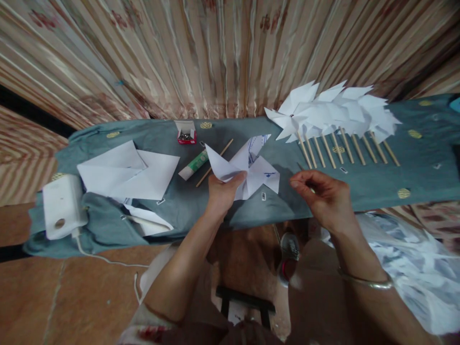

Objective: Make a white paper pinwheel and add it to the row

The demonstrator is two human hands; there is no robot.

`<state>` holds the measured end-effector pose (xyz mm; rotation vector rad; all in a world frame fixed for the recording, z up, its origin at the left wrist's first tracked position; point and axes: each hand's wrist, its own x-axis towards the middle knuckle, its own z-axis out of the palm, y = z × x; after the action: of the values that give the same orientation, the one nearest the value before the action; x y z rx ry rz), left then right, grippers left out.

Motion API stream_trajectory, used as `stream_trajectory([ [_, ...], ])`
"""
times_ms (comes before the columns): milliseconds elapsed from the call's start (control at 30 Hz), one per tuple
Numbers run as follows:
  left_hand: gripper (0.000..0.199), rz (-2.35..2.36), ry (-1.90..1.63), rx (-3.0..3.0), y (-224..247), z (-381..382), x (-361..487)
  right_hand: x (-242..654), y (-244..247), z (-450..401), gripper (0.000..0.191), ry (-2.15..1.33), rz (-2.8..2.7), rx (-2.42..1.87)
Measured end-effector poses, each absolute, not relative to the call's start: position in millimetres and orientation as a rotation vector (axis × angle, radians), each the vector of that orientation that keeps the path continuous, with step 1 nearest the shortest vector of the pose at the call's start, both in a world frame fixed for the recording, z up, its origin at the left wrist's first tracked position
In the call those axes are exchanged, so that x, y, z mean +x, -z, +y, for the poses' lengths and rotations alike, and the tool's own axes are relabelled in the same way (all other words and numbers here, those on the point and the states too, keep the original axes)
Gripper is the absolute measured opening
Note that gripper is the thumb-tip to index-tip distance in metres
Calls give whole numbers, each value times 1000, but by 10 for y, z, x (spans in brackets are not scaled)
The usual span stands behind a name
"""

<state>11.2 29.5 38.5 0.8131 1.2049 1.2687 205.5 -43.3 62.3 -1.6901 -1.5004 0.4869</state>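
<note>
Left hand [223,192]: paper pinwheel [256,174] is being gripped near its centre, between green tube [196,164] and right hand [325,194]; it could be unfolded by a slack grip.
Right hand: thin sliver [300,166], unidentifiable, is being pinched; it could be dropped by unsteady fingertips.
Red box [187,142]: metal bits [186,136] are being held; by a knock, they could be spilled.

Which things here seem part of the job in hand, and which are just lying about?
Likely part of the job:
pinwheel in left hand
thin piece in right hand
loose stick
paper
red box
pinwheel row
perhaps the tube

Likely just lying about:
white box
its cord
</note>
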Motion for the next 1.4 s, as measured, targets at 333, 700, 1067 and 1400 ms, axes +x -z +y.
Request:
stream_trajectory([
  [333,20,1198,-1127,873,-468,149,326,1701,-652,-360,13,-456,-1576,-1558],
  [700,37,1195,-1092,902,-412,107,311,1795,-571,-301,12,-612,-1530,-1506],
  [1067,32,1161,-1077,909,-467,94,311,1764,-564,-304,11,-768,-1384,-1433],
  [1400,29,1155,-1085,885,-477,81,317,1746,-550,-307,15,-771,-1359,-1422],
])
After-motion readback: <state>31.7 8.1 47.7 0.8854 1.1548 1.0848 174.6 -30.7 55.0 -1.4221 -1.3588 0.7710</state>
